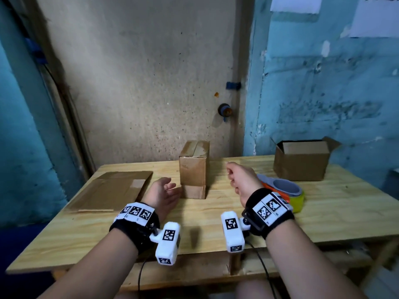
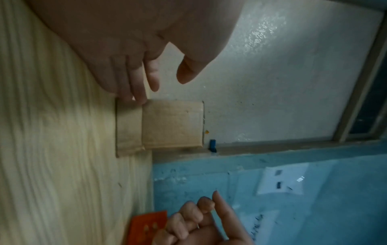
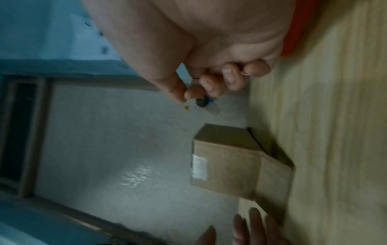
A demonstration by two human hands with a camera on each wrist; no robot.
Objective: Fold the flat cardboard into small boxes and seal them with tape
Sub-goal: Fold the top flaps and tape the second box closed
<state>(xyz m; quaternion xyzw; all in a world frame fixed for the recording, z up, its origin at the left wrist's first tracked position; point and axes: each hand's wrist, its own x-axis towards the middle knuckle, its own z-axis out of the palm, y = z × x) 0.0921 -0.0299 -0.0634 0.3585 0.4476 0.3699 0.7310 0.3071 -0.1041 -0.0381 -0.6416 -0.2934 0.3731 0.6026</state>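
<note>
A small brown cardboard box [image 1: 194, 169] stands upright in the middle of the wooden table [image 1: 216, 214]. Clear tape runs over its top seam, and its lower flaps [image 3: 274, 175] stand unfolded against the table. My left hand [image 1: 166, 190] is open, palm up, with its fingertips [image 2: 140, 97] right at the lower left flap; whether they touch it I cannot tell. My right hand [image 1: 235, 175] hovers to the right of the box with its fingers curled in and nothing visible in them. Flat cardboard [image 1: 112, 190] lies at the left of the table.
An open cardboard box [image 1: 302, 167] stands at the back right. A tape dispenser [image 1: 282, 188] in orange, grey and yellow-green lies just behind my right wrist. The wall runs close behind the table's far edge.
</note>
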